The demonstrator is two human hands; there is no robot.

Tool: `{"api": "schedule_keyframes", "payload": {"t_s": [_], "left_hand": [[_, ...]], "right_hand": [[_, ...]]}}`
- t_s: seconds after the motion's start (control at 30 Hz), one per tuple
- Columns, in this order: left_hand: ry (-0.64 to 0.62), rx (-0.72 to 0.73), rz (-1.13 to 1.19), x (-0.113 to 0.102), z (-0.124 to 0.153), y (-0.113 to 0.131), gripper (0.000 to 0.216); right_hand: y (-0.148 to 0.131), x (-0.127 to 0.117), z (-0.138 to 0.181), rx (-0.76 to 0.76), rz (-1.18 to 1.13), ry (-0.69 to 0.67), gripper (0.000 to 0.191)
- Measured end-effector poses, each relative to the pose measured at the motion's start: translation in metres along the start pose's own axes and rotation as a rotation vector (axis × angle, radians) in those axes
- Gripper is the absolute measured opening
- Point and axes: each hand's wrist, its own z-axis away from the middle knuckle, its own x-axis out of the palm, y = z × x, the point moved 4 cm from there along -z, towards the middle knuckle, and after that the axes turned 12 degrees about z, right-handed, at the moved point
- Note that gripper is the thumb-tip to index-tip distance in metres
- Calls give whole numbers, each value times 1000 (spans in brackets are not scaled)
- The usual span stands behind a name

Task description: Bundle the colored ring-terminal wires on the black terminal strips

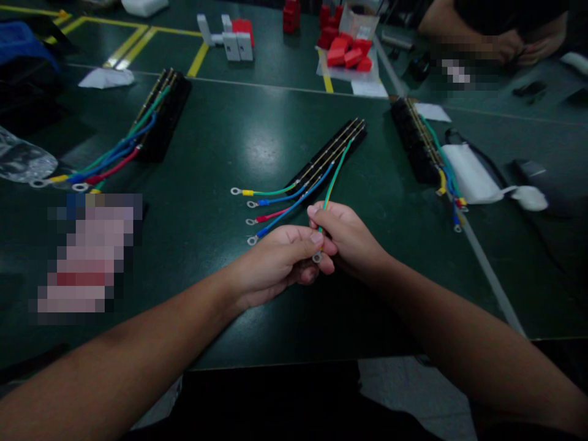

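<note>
My left hand (278,263) and my right hand (349,239) meet at the middle of the dark green table (220,135), both pinched on the near end of a green wire (337,174). A small ring terminal (316,258) shows between my fingertips. The wire runs up to a long black terminal block (333,153) lying diagonally. Several other wires, blue, red and green with yellow sleeve (275,199), fan out from the block to the left and end in ring terminals.
A second wired block (156,116) lies at the left, a third (420,144) at the right beside a white pad (468,174). Red and white plastic parts (349,52) sit at the back. Another person's arms (487,37) rest at the far right. A plastic bag (22,159) lies at the left edge.
</note>
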Motion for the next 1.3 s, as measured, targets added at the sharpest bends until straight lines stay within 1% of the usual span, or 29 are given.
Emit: {"api": "schedule_keyframes", "payload": {"t_s": [0.1, 0.2, 0.33, 0.4, 0.47, 0.5, 0.53, 0.57, 0.6, 0.63, 0.73, 0.83, 0.97, 1.03, 1.1, 1.17, 1.2, 1.27, 1.3], "left_hand": [[-8, 11, -30, 0, 1, 0, 27], [15, 35, -101, -1, 1, 1, 25], [93, 86, -274, 0, 2, 6, 23], [138, 114, -409, 1, 3, 8, 24], [216, 200, -633, 0, 5, 11, 27], [272, 279, -786, 0, 6, 14, 30], [332, 405, -957, 1, 9, 18, 32], [360, 520, -1112, 2, 11, 21, 32], [352, 582, -1220, 3, 12, 21, 31], [349, 612, -1282, 3, 12, 21, 29], [322, 631, -1385, 1, 12, 19, 21], [305, 675, -1452, 2, 14, 18, 19], [287, 787, -1528, 5, 18, 15, 17], [253, 899, -1589, 8, 22, 14, 15], [208, 1085, -1622, 12, 31, 13, 19], [183, 1293, -1630, 15, 41, 14, 28], [209, 1356, -1647, 16, 44, 16, 26], [253, 1380, -1749, 17, 45, 19, 17], [304, 1347, -1808, 17, 44, 21, 17]], "right_hand": [[0, 0, 0, 0, 0, 17, 27], [2, 0, 0, 10, -9, 37, 25], [5, 3, -1, -3, -27, -30, 25], [7, 3, -1, -31, -38, -41, 28], [7, 3, -1, -58, -44, -43, 31], [8, 3, -1, -63, -51, -16, 30], [8, 2, -2, -60, -55, 6, 30], [8, 2, -2, -52, -58, 26, 30], [8, 1, -2, -40, -60, 42, 29], [8, 1, -3, -25, -63, 54, 29], [9, -2, -4, 11, -88, 115, 29], [9, -7, -5, 10, -103, 173, 28], [7, -9, -5, -5, -18, 147, 31], [8, -10, -5, 19, 16, 143, 32], [8, -10, -4, 36, 25, 135, 32], [6, -11, -3, 18, 75, 151, 31], [6, -11, -3, 11, 113, 155, 31], [5, -11, -2, 6, 175, 166, 31], [6, -11, -2, 7, 182, 182, 29]]}}
